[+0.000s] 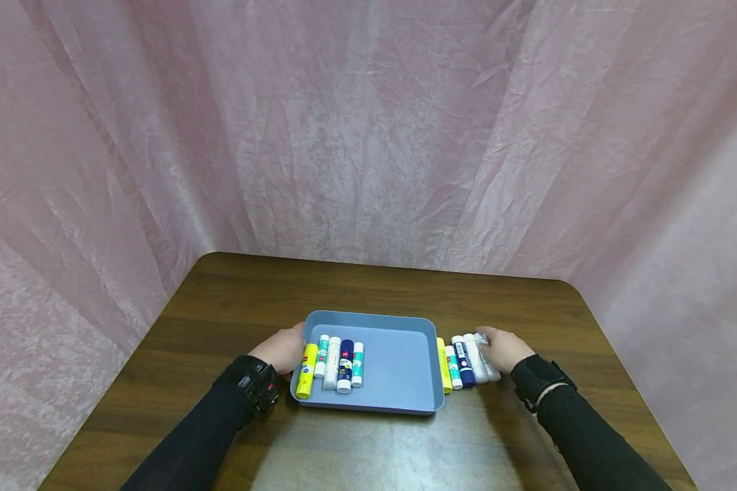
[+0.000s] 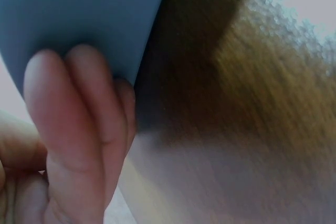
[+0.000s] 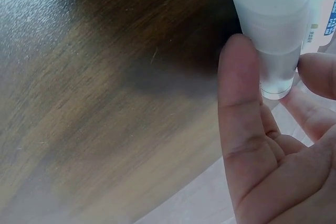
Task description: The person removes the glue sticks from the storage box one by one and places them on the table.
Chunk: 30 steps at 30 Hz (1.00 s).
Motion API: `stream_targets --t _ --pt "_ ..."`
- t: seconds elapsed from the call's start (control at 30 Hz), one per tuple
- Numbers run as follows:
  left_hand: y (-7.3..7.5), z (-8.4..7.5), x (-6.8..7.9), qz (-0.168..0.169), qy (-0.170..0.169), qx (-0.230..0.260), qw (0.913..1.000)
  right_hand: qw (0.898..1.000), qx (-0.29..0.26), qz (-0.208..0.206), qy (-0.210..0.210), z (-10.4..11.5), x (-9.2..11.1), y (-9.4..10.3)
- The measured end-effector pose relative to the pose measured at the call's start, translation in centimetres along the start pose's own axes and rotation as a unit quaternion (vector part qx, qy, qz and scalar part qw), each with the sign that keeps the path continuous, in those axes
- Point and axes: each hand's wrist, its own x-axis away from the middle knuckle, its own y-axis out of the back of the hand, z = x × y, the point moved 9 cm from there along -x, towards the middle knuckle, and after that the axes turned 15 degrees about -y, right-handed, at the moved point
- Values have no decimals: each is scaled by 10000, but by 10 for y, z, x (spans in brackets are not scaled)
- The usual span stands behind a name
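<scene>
A blue-grey tray lies on the table, and my left hand grips its left side. Seen from the left wrist, the fingers press against the tray's underside. Inside the tray's left half several glue sticks stand in a row, from a yellow one to a small teal-and-white one. Another row lies along the tray's right side, with a yellow stick and a navy one in it. At that row's right end my right hand pinches a white glue stick, tilted beside its neighbour.
The brown wooden table extends around the tray, with rounded far corners. A pink curtain hangs behind it and down both sides. Light glares off the tabletop in front of the tray.
</scene>
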Motion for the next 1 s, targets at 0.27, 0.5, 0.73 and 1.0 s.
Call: stream_targets --t 0.27,0.5,0.73,1.0 --pt "0 0 0 14 -8 18 10000 10000 31 -24 43 1 0 1" --pt "0 0 -1 -6 -51 -19 10000 10000 17 -11 48 2 2 3" --pt "0 -1 -1 -3 -76 -16 10000 9999 35 -51 85 2 1 4" --pt "-1 0 -2 -6 -133 21 9999 9993 21 -264 272 3 2 12"
